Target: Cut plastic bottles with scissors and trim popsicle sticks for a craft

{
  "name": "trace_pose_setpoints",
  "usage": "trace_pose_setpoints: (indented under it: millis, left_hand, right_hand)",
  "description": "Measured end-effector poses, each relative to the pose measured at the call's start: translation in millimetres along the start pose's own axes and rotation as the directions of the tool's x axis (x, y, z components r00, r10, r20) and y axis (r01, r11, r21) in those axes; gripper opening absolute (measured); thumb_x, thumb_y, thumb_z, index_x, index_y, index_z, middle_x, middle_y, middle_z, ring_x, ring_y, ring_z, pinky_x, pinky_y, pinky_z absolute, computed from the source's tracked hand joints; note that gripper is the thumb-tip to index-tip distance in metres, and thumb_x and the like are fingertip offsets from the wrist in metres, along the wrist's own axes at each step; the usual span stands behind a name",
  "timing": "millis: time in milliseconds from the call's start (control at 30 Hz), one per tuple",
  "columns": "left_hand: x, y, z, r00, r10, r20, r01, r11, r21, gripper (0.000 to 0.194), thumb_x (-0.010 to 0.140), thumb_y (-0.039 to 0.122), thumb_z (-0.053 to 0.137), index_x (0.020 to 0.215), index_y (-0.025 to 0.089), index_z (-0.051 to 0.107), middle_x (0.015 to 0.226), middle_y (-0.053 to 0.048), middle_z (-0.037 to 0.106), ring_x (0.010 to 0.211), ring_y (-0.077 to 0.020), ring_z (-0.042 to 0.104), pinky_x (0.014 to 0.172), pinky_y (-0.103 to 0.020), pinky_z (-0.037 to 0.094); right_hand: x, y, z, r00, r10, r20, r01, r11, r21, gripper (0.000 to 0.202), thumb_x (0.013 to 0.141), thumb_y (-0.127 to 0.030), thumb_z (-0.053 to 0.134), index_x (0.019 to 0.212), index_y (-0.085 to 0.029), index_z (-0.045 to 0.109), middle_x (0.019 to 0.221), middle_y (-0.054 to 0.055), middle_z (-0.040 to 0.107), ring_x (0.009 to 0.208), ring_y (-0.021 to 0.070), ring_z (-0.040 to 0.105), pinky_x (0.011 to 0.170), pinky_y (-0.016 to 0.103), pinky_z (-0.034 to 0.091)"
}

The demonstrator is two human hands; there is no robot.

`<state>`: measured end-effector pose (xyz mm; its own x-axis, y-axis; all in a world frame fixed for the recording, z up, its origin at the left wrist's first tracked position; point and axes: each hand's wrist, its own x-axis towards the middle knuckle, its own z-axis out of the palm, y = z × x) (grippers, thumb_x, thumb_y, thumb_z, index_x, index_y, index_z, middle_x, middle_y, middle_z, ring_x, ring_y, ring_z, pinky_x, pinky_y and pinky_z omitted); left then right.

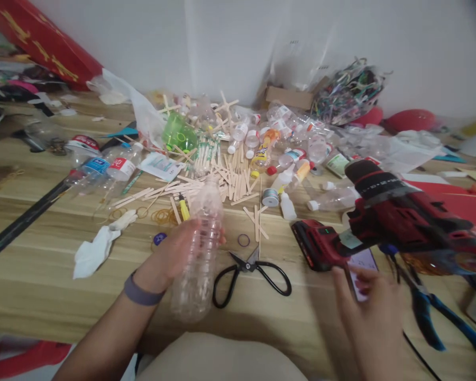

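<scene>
My left hand (182,246) is wrapped round a clear ribbed plastic bottle (206,254), which stands tilted over the table. My right hand (375,312), slightly blurred, has thumb and forefinger apart at a phone (363,272) with a lit screen. Whether the fingertips touch the phone is hard to make out. A red and black cordless drill (408,211) rests just beyond that hand, its battery towards the middle. Between my hands lie black-handled scissors (248,267), blades partly open. A purple ring (243,240) sits just beyond them.
Wooden craft sticks (238,182) are heaped at the centre. Behind them are several plastic bottles (289,156) and a green bottle piece (178,132). Blue-handled pliers (432,307) lie at the right. On the left are a white glove (97,251) and a long black bar (27,219).
</scene>
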<state>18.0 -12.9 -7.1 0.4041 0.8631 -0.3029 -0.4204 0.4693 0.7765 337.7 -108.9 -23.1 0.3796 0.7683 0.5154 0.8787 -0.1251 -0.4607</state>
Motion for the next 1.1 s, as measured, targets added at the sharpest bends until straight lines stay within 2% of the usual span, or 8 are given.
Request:
trace_pose_setpoints:
  millis: [100,200,333,467,733,833,900,1100]
  left_hand:
    - [-4.4,-1.5,0.0,0.995,-0.078,0.068,0.071,0.993,0.1,0.037,0.076,0.048,0.07,0.094,0.016,0.074,0.087,-0.005,0.076,0.082,-0.0212,0.069,0.077,-0.029,0.05]
    - [-11.5,-1.7,0.4,0.993,-0.104,0.059,0.094,0.983,0.157,0.03,0.081,0.042,0.066,0.094,0.016,0.075,0.088,-0.004,0.077,0.088,-0.021,0.068,0.077,-0.027,0.048]
    - [-22.5,-3.1,-5.7,0.992,-0.117,0.037,0.11,0.982,0.155,0.039,0.074,0.047,0.073,0.1,0.018,0.075,0.092,-0.007,0.077,0.085,-0.0209,0.068,0.07,-0.026,0.048]
    - [-29.2,-4.3,-11.3,0.985,-0.155,0.079,0.145,0.983,0.115,0.036,0.074,0.047,0.075,0.098,0.019,0.074,0.091,-0.007,0.075,0.079,-0.0184,0.067,0.066,-0.025,0.048]
    - [-21.3,-0.3,18.1,0.941,-0.056,0.333,0.051,0.998,0.023,0.054,0.062,0.058,0.082,0.098,0.019,0.072,0.084,-0.004,0.072,0.068,-0.0153,0.061,0.061,-0.023,0.045]
    - [-17.1,-4.0,24.3,0.937,-0.008,0.35,0.032,0.997,-0.064,0.058,0.06,0.06,0.081,0.102,0.021,0.073,0.085,-0.001,0.073,0.076,-0.016,0.064,0.067,-0.023,0.047]
    - [-15.5,-6.7,24.8,0.924,-0.017,0.382,0.056,0.994,-0.091,0.061,0.06,0.06,0.081,0.105,0.019,0.073,0.086,-0.003,0.073,0.083,-0.0188,0.067,0.074,-0.025,0.048]
    - [-8.6,-10.4,19.4,0.963,-0.054,0.263,0.091,0.987,-0.132,0.056,0.069,0.061,0.074,0.1,0.014,0.073,0.086,-0.005,0.074,0.079,-0.0182,0.067,0.075,-0.027,0.049]
  right_hand:
    - [-41.2,-21.7,20.5,0.901,-0.357,0.245,0.357,0.933,0.048,0.028,0.099,-0.042,0.048,0.084,-0.021,0.06,0.083,0.01,0.064,0.078,0.0259,0.059,0.072,0.041,0.047]
    - [-53.1,-39.1,44.1,0.816,-0.477,0.327,0.509,0.86,-0.016,0.031,0.102,-0.037,0.039,0.09,-0.018,0.061,0.082,0.01,0.065,0.075,0.0245,0.06,0.069,0.038,0.049]
    - [-48.0,-45.1,52.2,0.77,-0.541,0.338,0.588,0.807,-0.05,0.036,0.104,-0.033,0.033,0.082,-0.018,0.058,0.072,0.009,0.063,0.067,0.0237,0.062,0.064,0.037,0.049]
    - [-42.3,-54.9,43.6,0.798,-0.523,0.3,0.564,0.823,-0.065,0.035,0.105,-0.03,0.03,0.085,-0.019,0.057,0.065,0.006,0.063,0.057,0.0208,0.063,0.057,0.032,0.046]
    - [-15.0,-103.6,59.9,0.895,-0.236,0.378,0.12,0.945,0.306,0.021,0.098,-0.037,0.037,0.093,-0.02,0.05,0.06,0.002,0.063,0.044,0.0177,0.057,0.043,0.027,0.035]
    - [-7.4,-118.2,62.7,0.767,-0.144,0.626,-0.38,0.684,0.623,0.031,0.096,-0.047,0.041,0.111,-0.02,0.044,0.066,-0.002,0.06,0.055,0.0158,0.059,0.054,0.027,0.047]
    - [-3.7,-120.5,62.0,0.691,-0.16,0.705,-0.567,0.486,0.665,0.048,0.093,-0.055,0.047,0.123,-0.019,0.042,0.068,-0.004,0.057,0.061,0.0159,0.059,0.062,0.029,0.051]
    - [5.1,-99.7,42.7,0.731,-0.216,0.647,-0.438,0.579,0.688,0.064,0.081,-0.041,0.067,0.138,-0.025,0.043,0.108,0.008,0.066,0.096,0.0205,0.066,0.084,0.034,0.055]
